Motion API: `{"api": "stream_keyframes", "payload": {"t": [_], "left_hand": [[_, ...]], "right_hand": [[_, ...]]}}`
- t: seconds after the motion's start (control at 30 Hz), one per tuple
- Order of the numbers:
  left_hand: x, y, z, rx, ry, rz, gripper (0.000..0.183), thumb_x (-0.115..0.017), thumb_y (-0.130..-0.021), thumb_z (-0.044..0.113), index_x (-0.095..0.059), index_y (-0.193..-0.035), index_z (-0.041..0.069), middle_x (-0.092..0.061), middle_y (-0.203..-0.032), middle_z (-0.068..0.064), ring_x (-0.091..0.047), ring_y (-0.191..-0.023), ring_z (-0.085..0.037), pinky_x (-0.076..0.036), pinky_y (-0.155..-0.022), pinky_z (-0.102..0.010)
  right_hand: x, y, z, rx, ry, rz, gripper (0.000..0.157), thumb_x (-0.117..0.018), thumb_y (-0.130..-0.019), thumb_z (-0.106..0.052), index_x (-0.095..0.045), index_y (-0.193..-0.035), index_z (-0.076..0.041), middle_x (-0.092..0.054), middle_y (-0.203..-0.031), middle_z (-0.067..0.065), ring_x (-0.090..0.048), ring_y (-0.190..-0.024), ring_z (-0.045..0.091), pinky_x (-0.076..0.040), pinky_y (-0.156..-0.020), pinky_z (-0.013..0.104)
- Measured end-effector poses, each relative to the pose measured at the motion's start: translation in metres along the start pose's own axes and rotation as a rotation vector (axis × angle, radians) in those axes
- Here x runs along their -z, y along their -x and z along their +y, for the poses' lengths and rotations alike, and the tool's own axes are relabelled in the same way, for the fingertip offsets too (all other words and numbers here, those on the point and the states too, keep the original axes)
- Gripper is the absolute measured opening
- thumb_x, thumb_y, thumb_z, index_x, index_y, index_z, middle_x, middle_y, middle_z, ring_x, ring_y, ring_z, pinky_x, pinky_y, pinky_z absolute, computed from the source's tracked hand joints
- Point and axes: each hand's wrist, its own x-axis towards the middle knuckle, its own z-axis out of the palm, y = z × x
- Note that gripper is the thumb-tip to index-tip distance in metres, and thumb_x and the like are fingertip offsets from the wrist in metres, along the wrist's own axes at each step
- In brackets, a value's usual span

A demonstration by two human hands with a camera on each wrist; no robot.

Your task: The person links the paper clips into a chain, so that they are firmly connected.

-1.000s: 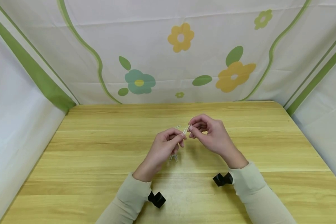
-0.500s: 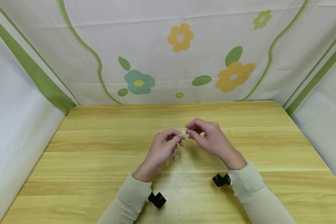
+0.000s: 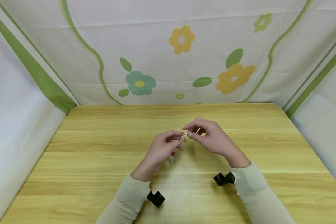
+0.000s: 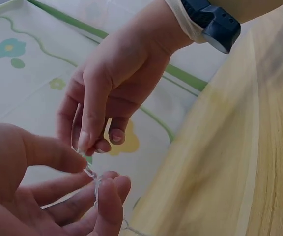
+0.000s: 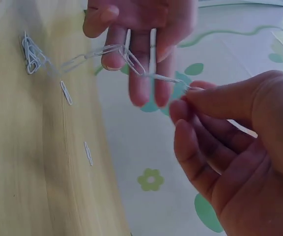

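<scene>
A chain of white paper clips (image 5: 134,61) runs between the two hands over the middle of the table. My right hand (image 3: 212,137) pinches a clip at the chain's upper end between thumb and fingertips. Close by, my left hand (image 3: 165,147) has its thumb and index finger a little apart, and the chain lies across its fairly straight fingers, as the right wrist view shows. One linked clip (image 3: 183,137) hangs by the left fingertips. Below that hand, more clips (image 3: 172,159) of the chain trail down to the table. Exactly how the links join at the fingertips is too small to tell.
Two loose paper clips lie on the wooden table (image 3: 100,161): one clip (image 5: 66,92) near the chain's tail, another clip (image 5: 88,153) farther off. A flowered cloth (image 3: 156,40) hangs behind the table's far edge. Each wrist wears a small black camera (image 3: 156,198).
My right hand has shifted slightly left and down toward the left fingertips. The left thumb and index finger have loosened from their pinch, and the clip there now hangs more steeply.
</scene>
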Motion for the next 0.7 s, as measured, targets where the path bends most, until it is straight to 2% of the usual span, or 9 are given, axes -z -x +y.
{"api": "stream_keyframes", "payload": {"t": [0.07,0.17,0.27,0.33,0.4,0.47,0.57,0.63,0.7], "left_hand": [[0.0,-0.001,-0.001,-0.009,0.004,-0.011,0.026,-0.066,-0.106,0.015,-0.073,-0.13,0.008,-0.076,-0.115,-0.015,-0.074,-0.094,-0.025,-0.057,-0.068,-0.03],[0.0,-0.001,-0.001,-0.023,-0.004,0.01,0.023,-0.068,-0.107,0.02,-0.074,-0.124,0.006,-0.076,-0.104,-0.015,-0.073,-0.087,-0.024,-0.055,-0.065,-0.029],[0.001,-0.001,0.0,-0.021,-0.001,0.074,0.019,-0.069,-0.107,0.019,-0.076,-0.117,0.004,-0.075,-0.095,-0.012,-0.071,-0.082,-0.025,-0.052,-0.063,-0.029],[0.002,-0.002,0.0,-0.015,0.004,0.126,0.018,-0.07,-0.106,0.018,-0.078,-0.113,0.003,-0.074,-0.091,-0.011,-0.071,-0.081,-0.024,-0.051,-0.062,-0.027],[0.005,-0.002,-0.001,0.005,0.034,0.176,0.019,-0.07,-0.106,0.018,-0.077,-0.113,0.002,-0.074,-0.09,-0.009,-0.071,-0.078,-0.021,-0.051,-0.061,-0.026],[0.009,-0.002,-0.002,0.027,0.082,0.226,0.019,-0.068,-0.107,0.016,-0.075,-0.114,0.0,-0.074,-0.089,-0.007,-0.072,-0.074,-0.017,-0.054,-0.062,-0.026],[0.017,0.0,-0.006,0.063,0.155,0.285,0.019,-0.065,-0.108,0.013,-0.07,-0.118,-0.002,-0.074,-0.088,-0.008,-0.074,-0.069,-0.013,-0.057,-0.062,-0.025],[0.021,0.002,-0.008,0.082,0.186,0.305,0.02,-0.063,-0.109,0.012,-0.069,-0.121,-0.003,-0.075,-0.089,-0.008,-0.075,-0.067,-0.013,-0.059,-0.062,-0.025],[0.024,0.003,-0.008,0.093,0.188,0.308,0.021,-0.062,-0.109,0.013,-0.068,-0.123,-0.003,-0.076,-0.09,-0.009,-0.075,-0.066,-0.012,-0.059,-0.062,-0.025]], "right_hand": [[0.0,-0.003,0.0,-0.033,-0.027,-0.031,0.02,-0.075,-0.101,-0.008,-0.077,-0.12,-0.013,-0.075,-0.099,0.001,-0.068,-0.088,0.014,-0.059,-0.08,0.028],[0.0,-0.009,0.001,-0.068,-0.074,-0.064,0.02,-0.075,-0.101,-0.011,-0.075,-0.121,-0.013,-0.075,-0.098,0.003,-0.07,-0.087,0.019,-0.059,-0.078,0.029],[0.001,-0.019,0.003,-0.115,-0.137,-0.09,0.02,-0.075,-0.103,-0.014,-0.075,-0.122,-0.012,-0.075,-0.099,0.008,-0.072,-0.089,0.033,-0.06,-0.076,0.034],[0.001,-0.027,0.009,-0.153,-0.129,-0.082,0.017,-0.073,-0.104,-0.015,-0.076,-0.12,-0.011,-0.076,-0.1,0.012,-0.072,-0.091,0.038,-0.06,-0.075,0.037],[-0.002,-0.037,0.017,-0.171,-0.036,-0.066,0.015,-0.071,-0.104,-0.013,-0.077,-0.117,-0.009,-0.076,-0.101,0.013,-0.071,-0.092,0.037,-0.059,-0.076,0.039],[-0.008,-0.047,0.027,-0.174,0.103,-0.068,0.015,-0.071,-0.103,-0.011,-0.078,-0.115,-0.007,-0.077,-0.103,0.012,-0.071,-0.093,0.032,-0.059,-0.08,0.04],[-0.021,-0.062,0.04,-0.146,0.294,-0.127,0.018,-0.073,-0.1,-0.01,-0.078,-0.117,-0.006,-0.076,-0.11,0.01,-0.07,-0.099,0.025,-0.059,-0.089,0.042],[-0.028,-0.069,0.046,-0.141,0.339,-0.176,0.022,-0.075,-0.098,-0.01,-0.077,-0.12,-0.005,-0.074,-0.113,0.011,-0.068,-0.101,0.025,-0.059,-0.093,0.045],[-0.033,-0.074,0.05,-0.147,0.358,-0.209,0.019,-0.076,-0.098,-0.011,-0.077,-0.116,-0.005,-0.071,-0.111,0.011,-0.066,-0.1,0.025,-0.058,-0.093,0.044]]}}
